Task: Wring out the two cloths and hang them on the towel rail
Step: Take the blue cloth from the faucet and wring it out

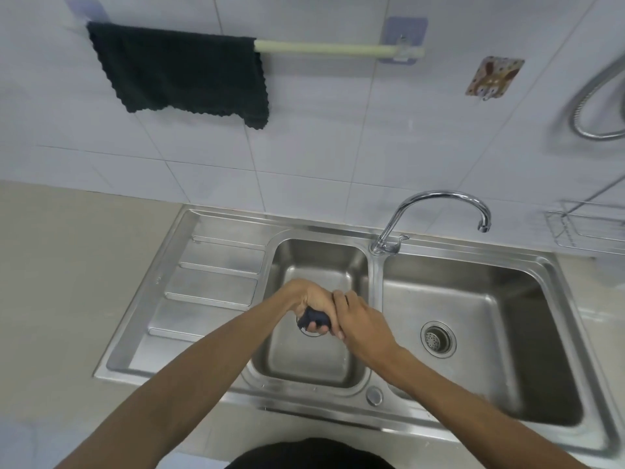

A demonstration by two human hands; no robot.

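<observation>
STEP: wring cloth 2 | L hand (pixel 309 301) + R hand (pixel 360 321) both fisted tight on dark blue cloth (pixel 313 320), bunched, over small basin (pixel 304 363) | PROPS (est.): soft, limp, wet, heavier w/ water, may slip | GRIP: take opp. ends, twist | cloth 1 (pixel 179 71) hung on rail (pixel 324 49), L end; R end free

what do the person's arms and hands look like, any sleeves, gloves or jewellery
Both forearms are bare up to the frame edge, with no sleeves in view. The left hand and the right hand wear no gloves, and no watch, bracelet or ring shows on the visible sides. At the bottom edge a dark garment shows on the torso.
</observation>
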